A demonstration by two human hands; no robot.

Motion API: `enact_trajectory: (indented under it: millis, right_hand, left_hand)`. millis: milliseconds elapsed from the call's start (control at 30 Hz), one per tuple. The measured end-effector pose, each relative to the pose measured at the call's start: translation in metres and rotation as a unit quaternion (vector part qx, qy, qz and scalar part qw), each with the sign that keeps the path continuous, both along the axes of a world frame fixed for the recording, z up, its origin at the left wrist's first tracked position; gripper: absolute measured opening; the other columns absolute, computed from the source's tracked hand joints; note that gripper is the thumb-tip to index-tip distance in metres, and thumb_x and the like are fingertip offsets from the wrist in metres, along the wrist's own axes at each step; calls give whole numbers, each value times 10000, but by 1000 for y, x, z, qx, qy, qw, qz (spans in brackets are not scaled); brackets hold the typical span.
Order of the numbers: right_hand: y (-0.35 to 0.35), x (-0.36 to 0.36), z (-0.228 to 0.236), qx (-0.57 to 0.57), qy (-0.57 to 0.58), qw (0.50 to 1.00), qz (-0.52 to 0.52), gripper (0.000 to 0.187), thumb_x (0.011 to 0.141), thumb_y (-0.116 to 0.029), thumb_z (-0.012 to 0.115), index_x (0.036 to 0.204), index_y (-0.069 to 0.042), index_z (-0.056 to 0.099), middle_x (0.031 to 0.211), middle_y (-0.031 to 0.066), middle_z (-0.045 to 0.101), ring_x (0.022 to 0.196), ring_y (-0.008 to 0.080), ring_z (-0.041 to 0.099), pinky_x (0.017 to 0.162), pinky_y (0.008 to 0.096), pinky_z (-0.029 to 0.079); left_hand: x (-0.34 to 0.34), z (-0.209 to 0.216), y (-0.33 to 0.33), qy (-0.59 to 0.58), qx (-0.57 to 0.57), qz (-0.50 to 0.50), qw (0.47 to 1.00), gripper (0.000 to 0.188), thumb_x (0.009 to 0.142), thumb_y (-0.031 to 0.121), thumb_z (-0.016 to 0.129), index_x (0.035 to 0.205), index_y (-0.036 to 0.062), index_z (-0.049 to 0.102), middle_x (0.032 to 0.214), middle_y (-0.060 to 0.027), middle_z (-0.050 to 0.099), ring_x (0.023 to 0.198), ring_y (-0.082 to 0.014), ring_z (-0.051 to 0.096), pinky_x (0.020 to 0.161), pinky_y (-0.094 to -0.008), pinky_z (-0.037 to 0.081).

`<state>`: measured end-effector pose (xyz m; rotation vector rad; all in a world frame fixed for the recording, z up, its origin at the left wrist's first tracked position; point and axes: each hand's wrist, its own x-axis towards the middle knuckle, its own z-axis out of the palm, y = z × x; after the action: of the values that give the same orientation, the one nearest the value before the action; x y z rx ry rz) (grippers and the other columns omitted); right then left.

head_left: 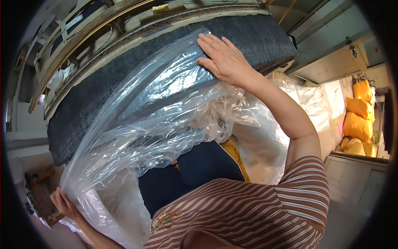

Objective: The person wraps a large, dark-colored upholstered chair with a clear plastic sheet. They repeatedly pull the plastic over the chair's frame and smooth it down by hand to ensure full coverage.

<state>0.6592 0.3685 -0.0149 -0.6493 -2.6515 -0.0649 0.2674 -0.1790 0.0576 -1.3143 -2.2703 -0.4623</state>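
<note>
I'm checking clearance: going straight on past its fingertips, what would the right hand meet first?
The right hand would probably meet the long, dark grey work surface beyond the clear, shiny plastic sheet; exact depth is unclear.

The lower edge cuts off the left forearm. Crumpled clear film hides the navy cloth's far end.

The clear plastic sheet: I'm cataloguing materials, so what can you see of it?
The clear plastic sheet looks like thin, glossy, see-through film, heavily wrinkled, with bright glints. Part lies over the long dark surface, which shows through; the rest falls in crumpled folds toward the person's dark blue garment. Long pleats run diagonally from the left grip, which holds a gathered edge, to the far side, where the right grip lies palm down.
</note>
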Motion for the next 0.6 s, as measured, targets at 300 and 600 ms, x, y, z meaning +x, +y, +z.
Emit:
enact_trajectory:
  millis: [300, 600]
  right_hand:
    - [79, -28, -9, -128, 145, 974, -119, 223, 807, -278, 676, 936, -95, 671, 863, 71, 665, 855, 272, 635, 745, 399, 485]
    - [73, -68, 50, -540, 418, 727, 72, 78, 962, -160, 520, 959, -82, 522, 844, 6, 588, 757, 75, 533, 676, 237, 432]
  left_hand:
    - [76, -82, -46, -112, 61, 69, 989, 295, 812, -77, 627, 1081, 26, 694, 873, -65, 510, 775, -169, 485, 656, -284, 404]
    - [-33, -53, 37, -441, 422, 58, 790, 312, 981, 223, 463, 1184, -3, 534, 1173, -97, 557, 1067, -195, 542, 908, -319, 432]
